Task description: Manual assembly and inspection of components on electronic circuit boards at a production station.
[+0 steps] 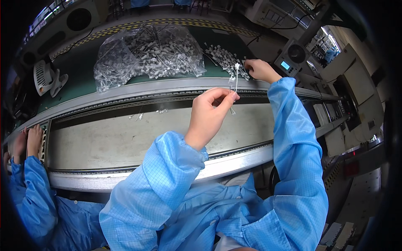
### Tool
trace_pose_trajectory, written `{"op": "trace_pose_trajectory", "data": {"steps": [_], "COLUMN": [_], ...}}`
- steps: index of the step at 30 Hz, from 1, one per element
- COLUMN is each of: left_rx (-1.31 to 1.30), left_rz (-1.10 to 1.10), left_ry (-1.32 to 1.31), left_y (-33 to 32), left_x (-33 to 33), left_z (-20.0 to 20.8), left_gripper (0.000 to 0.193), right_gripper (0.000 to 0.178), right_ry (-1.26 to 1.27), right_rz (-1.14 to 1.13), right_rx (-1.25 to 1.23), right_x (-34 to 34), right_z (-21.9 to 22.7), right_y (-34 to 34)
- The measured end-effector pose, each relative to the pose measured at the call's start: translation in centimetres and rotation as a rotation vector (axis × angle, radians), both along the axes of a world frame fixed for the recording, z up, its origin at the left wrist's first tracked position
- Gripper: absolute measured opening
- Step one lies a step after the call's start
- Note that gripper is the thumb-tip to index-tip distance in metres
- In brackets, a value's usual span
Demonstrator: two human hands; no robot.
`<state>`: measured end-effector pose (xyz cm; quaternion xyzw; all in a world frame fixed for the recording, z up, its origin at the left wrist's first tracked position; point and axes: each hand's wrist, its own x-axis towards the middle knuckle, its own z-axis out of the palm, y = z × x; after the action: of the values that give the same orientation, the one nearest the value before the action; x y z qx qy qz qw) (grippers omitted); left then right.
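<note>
My left hand (210, 113) is raised over the conveyor, thumb and fingers pinched on a few short wire leads (236, 77). Their white plug connectors stick up above the fingertips, and a small end hangs below. My right hand (261, 70) reaches to the far right side, at the edge of a loose pile of wire leads (226, 58) with white connectors. Its fingers are curled together; whatever they grip is hidden. Left of that pile lies a large clear plastic bag (155, 52) full of similar leads.
A conveyor (104, 144) with metal rails runs across in front of me. Several stray leads (140, 115) lie on it. A co-worker's hands (34, 140) rest at its left end. A white plastic device (47, 77) stands far left, and a grey box with a lit screen (289, 62) far right.
</note>
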<state>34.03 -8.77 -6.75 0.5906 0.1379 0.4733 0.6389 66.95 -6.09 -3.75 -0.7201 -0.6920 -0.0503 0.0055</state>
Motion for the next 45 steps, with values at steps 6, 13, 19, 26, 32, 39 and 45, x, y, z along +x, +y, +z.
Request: {"op": "trace_pose_trajectory", "data": {"steps": [6, 13, 19, 26, 32, 39, 45], "left_rx": [0.004, 0.000, -0.005, 0.004, -0.001, 0.019, 0.042], "left_rz": [-0.009, -0.023, -0.026, -0.094, -0.031, -0.030, -0.052], "left_ry": [0.033, 0.021, 0.051, 0.154, 0.077, 0.079, 0.093], "left_y": [0.1, 0.1, 0.1, 0.3, 0.6, 0.1, -0.1], "left_x": [0.0, 0.1, 0.0, -0.4, -0.1, 0.0, 0.0], "left_z": [-0.2, -0.1, -0.1, 0.0, -0.3, -0.4, -0.4], "left_gripper": [0.019, 0.019, 0.017, 0.020, 0.017, 0.017, 0.018], "right_gripper": [0.028, 0.036, 0.031, 0.029, 0.028, 0.029, 0.020], "right_ry": [0.011, 0.081, 0.170, 0.341, 0.391, -0.188, -0.172], "right_rz": [-0.341, -0.384, -0.232, -0.162, -0.210, -0.241, -0.099], "right_rx": [0.268, 0.061, 0.016, 0.035, 0.317, 0.219, 0.257], "right_x": [1.1, 4.2, 4.6, 4.1, 5.4, 6.8, 4.8], "right_z": [-1.1, -4.1, -3.3, -3.0, -3.2, -4.4, -4.3], "right_y": [0.0, 2.1, 3.2, 3.0, 4.0, 1.6, -0.3]}}
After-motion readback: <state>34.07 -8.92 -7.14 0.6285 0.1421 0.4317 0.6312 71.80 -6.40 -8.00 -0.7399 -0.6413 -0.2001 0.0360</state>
